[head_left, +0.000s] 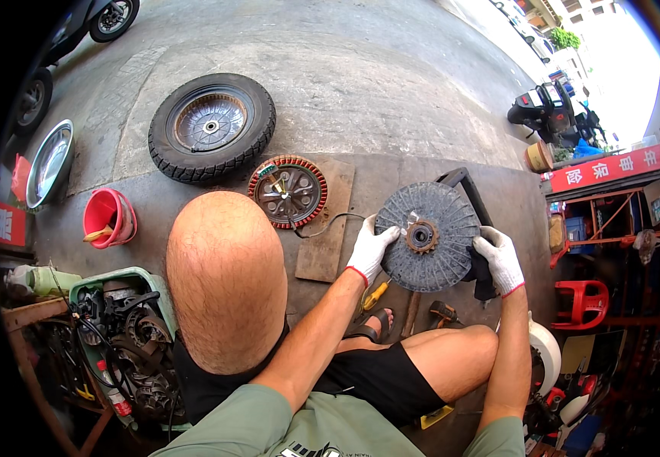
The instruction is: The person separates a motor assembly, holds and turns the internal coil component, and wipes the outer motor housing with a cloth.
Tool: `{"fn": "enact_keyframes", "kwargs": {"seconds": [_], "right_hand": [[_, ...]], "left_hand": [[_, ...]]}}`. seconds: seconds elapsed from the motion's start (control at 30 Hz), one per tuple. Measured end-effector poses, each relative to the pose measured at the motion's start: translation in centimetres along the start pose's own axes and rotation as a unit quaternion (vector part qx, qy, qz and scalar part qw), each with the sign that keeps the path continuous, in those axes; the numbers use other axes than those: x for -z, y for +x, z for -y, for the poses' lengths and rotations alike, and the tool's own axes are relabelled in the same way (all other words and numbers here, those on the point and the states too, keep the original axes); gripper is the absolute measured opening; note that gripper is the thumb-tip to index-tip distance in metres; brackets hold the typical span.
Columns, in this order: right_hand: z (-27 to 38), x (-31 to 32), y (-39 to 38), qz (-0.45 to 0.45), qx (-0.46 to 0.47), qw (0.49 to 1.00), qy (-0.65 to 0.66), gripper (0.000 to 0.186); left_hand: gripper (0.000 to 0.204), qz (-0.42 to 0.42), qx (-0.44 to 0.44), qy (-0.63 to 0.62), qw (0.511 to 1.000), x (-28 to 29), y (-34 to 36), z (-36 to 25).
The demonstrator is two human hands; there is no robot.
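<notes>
Between my two white-gloved hands is a round grey ribbed motor cover (pixel 394 263), with a toothed sprocket (pixel 421 237) at its centre. My left hand (pixel 372 247) grips its left edge, the thumb lying on the ribbed face. My right hand (pixel 500 259) holds the opposite edge; its fingertips are hidden behind the rim. Something black, perhaps cloth, hangs below my right hand (pixel 482 280). Left of the cover, a motor stator (pixel 288 192) with copper windings lies face up, a cable running from it. Beyond it lies a tyred wheel (pixel 212 126) with a hollow hub.
A wooden board (pixel 318 255) lies beside the stator. By my feet are a yellow-handled tool (pixel 374 295), a hammer (pixel 411 314) and a power drill (pixel 444 312). Leftward stand a red bucket (pixel 120 221), a metal basin (pixel 49 164) and a green crate (pixel 158 293) of parts. A red stool (pixel 580 305) is rightward.
</notes>
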State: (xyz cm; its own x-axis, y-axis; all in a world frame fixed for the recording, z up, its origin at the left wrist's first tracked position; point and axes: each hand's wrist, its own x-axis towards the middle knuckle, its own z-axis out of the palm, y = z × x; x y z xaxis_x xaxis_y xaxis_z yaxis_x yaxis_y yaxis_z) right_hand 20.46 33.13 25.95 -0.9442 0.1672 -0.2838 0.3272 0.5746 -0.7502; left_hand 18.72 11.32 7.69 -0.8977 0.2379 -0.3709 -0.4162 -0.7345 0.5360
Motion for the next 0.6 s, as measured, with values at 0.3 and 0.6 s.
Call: {"fn": "enact_keyframes", "kwargs": {"seconds": [0.3, 0.6], "right_hand": [[0.11, -0.03, -0.04, -0.004, 0.001, 1.0, -0.009, 0.041], [0.22, -0.2, -0.14, -0.006, -0.003, 1.0, -0.003, 0.04]], "left_hand": [[0.069, 0.004, 0.004, 0.0, 1.0, 0.01, -0.01, -0.07], [0.071, 0.002, 0.015, 0.007, 1.0, 0.09, 0.03, -0.02]]}}
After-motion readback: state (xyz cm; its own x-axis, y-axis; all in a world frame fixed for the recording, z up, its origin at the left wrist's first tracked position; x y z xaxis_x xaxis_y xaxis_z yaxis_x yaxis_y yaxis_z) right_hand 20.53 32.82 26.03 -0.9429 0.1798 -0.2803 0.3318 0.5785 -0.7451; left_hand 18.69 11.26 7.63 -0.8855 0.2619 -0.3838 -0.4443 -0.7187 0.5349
